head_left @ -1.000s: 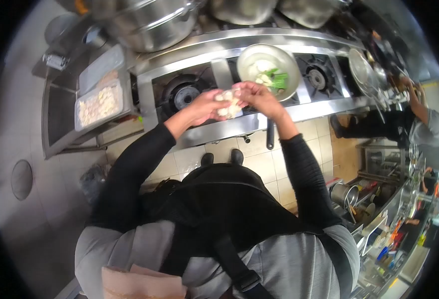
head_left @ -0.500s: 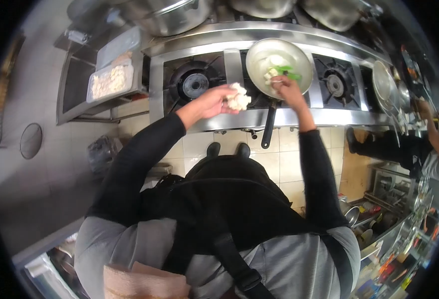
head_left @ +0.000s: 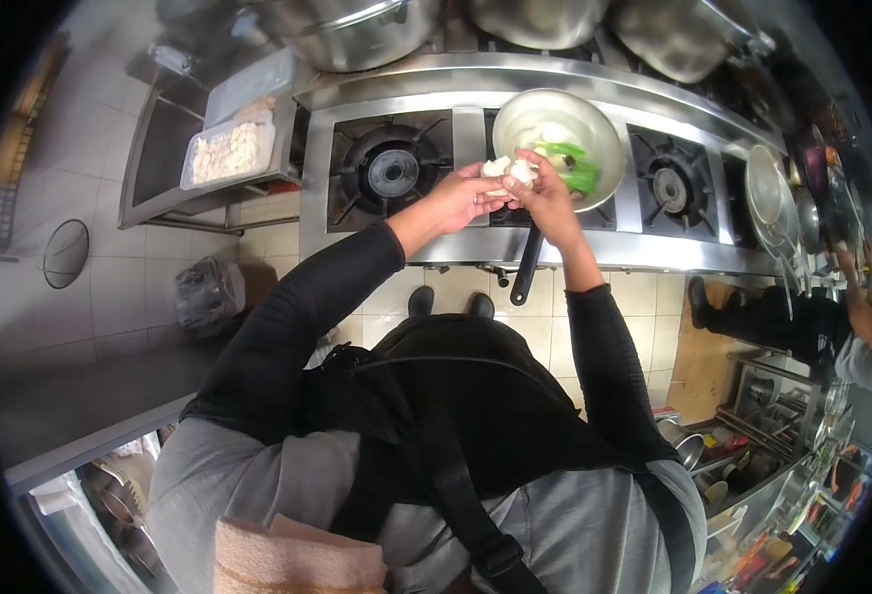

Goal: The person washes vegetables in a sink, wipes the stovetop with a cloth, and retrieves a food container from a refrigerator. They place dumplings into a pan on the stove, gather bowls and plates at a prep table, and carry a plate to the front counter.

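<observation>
My left hand is cupped around several white pieces that look like cauliflower. Against it, my right hand pinches a white piece between thumb and fingers. Both hands meet over the near left edge of a light metal frying pan. Long green vegetable pieces and some pale pieces lie inside the pan. Its black handle points toward me, below my right hand. My hands hide part of the pan's near rim.
Burners flank the pan: a left burner and a right burner. A plastic tub of white pieces stands at left. Large metal pots line the back. Strainers hang at right, near another person's arm.
My left hand has moved right with the cauliflower. My right hand has come back from inside the pan to meet it, now pinching a piece. The green pieces lie more openly in view.
</observation>
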Available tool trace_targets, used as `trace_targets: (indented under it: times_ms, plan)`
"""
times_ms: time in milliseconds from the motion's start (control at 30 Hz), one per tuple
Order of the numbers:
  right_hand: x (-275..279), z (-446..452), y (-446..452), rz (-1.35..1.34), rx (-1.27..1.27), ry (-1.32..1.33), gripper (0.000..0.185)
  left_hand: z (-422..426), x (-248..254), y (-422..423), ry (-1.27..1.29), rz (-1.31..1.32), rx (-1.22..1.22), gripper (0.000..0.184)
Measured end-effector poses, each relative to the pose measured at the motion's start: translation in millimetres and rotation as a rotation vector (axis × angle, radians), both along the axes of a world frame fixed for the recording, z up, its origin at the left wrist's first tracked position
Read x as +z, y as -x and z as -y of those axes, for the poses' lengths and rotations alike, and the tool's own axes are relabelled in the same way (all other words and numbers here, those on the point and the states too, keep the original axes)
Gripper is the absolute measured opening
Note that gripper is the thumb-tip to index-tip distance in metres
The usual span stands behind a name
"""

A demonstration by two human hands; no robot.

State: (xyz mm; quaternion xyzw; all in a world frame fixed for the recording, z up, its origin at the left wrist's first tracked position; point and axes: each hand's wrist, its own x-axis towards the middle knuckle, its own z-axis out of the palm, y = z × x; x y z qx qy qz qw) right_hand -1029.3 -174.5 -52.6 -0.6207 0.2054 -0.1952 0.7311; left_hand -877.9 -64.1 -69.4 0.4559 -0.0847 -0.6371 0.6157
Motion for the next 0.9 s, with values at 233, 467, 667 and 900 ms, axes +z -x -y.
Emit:
trace_targets:
  times_ms: [233, 467, 667, 900]
  plan:
    - [0.5, 14.4, 8.9, 0.214, 0.041, -0.618, 0.041, -6.8, 26.8, -7.1, 0.165, -0.205, -0.126, 0.029]
    - [20.5, 22.6, 3.8, -0.091, 0.173, 0.163, 0.038, 8.5, 19.2, -13.4, 0.005, 0.097, -0.164, 0.021]
    - [21.7, 20.5, 7.0, 0.028, 0.098, -0.194, 0.035, 9.7, 25.2, -8.0, 0.046, -0.002, -0.098, 0.027]
    - [-7.8, 13.8, 16.7, 0.317, 0.068, -0.838, 0.034, 7.6, 18.2, -5.2, 0.142, -0.153, -0.170, 0.022]
